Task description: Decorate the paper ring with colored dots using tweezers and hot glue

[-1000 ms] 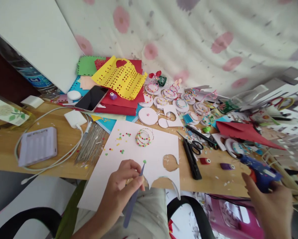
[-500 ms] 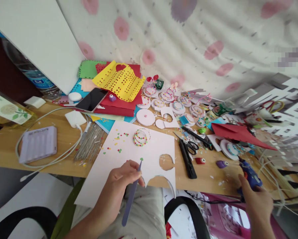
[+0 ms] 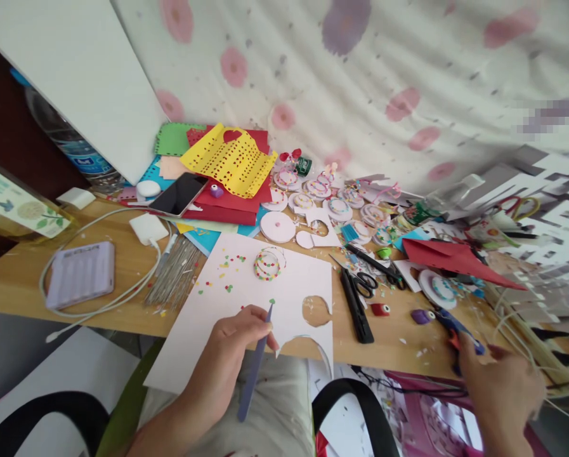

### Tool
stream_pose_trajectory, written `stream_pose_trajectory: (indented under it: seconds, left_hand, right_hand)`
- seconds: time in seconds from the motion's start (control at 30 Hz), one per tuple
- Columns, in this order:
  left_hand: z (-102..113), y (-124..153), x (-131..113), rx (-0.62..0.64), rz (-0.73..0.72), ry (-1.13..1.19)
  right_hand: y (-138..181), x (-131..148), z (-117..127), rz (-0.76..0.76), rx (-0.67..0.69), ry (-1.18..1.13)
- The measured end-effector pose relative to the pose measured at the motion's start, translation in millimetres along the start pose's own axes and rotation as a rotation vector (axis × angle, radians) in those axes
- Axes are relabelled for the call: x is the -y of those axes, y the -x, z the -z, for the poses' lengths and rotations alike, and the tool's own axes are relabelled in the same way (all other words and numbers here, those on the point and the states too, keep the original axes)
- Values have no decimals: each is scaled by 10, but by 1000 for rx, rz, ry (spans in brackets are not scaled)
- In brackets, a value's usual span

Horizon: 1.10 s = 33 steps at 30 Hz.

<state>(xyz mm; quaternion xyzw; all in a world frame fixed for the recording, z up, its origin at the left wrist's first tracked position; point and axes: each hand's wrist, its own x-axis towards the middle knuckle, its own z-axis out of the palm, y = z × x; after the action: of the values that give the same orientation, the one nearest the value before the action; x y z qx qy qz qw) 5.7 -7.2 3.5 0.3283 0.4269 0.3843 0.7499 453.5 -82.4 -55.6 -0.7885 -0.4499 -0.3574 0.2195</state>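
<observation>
Observed left hand (image 3: 243, 336) closed in a pinch, thumb and fingers holding slim bluish-grey tweezers (image 3: 255, 377), tip pointing away from the body; noted a small green piece (image 3: 272, 301) right at that tip, above or on a white card (image 3: 208, 330) with rounded cut-outs; could not tell whether lifted or resting. Found a coil strung with small coloured pieces (image 3: 268, 263) on the same card, beyond the tip; recorded loose red, green and yellow bits (image 3: 227, 273) to its left.

Located right hand (image 3: 503, 381) near the table edge, partly open, thumb overlapping a dark blue glue gun (image 3: 455, 331); could not determine whether gripped or merely touched. Noted a purple eyed charm (image 3: 422, 316) just beside the gun's nozzle, and a red charm (image 3: 380, 309) farther left; logged a black cutter (image 3: 357, 308) and black-handled scissors (image 3: 365, 284) between card and red charm.

Sighted a bundle of thin sticks (image 3: 174, 273) left of the card; counted a phone (image 3: 178, 193) and perforated yellow sheet (image 3: 229, 158) among items behind.
</observation>
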Motion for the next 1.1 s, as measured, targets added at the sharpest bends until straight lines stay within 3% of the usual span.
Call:
stream_pose_trajectory:
  seconds: [0.07,0.2,0.27,0.37,0.53,0.67,0.83,0.9,1.03,1.1]
  left_hand:
    - [-20,-29,6,-20,-4,8]
    - [-105,-89,34,-28,-19,-3]
    - [-164,-99,55,-29,-16,5]
    - [-247,-91,86,-55,25,88]
    - [-308,-136,81,-116,77,219]
    - [-298,-245,20,-61,82,207]
    - [-169,-320,-79,71,49,-95]
    - [-52,-365,-122,56,-115,-327]
    - [231,-645,-162,-219,-798,-819]
    - [350,-851,-131,-161,-945,-1007]
  right_hand:
    - [-1,456,318,67,-69,-68]
    - [130,1545,975,519,52,-510]
    - [213,1989,1110,713,147,-781]
    - [267,2402,1066,823,165,-997]
    - [160,2631,878,880,132,-1088]
    - [88,2679,810,880,84,-1119]
    - [-56,2620,678,801,158,-1135]
    - [-206,2590,592,699,196,-1148]
    - [-625,2629,359,449,383,-1289]
    - [-827,2704,246,405,549,-1360]
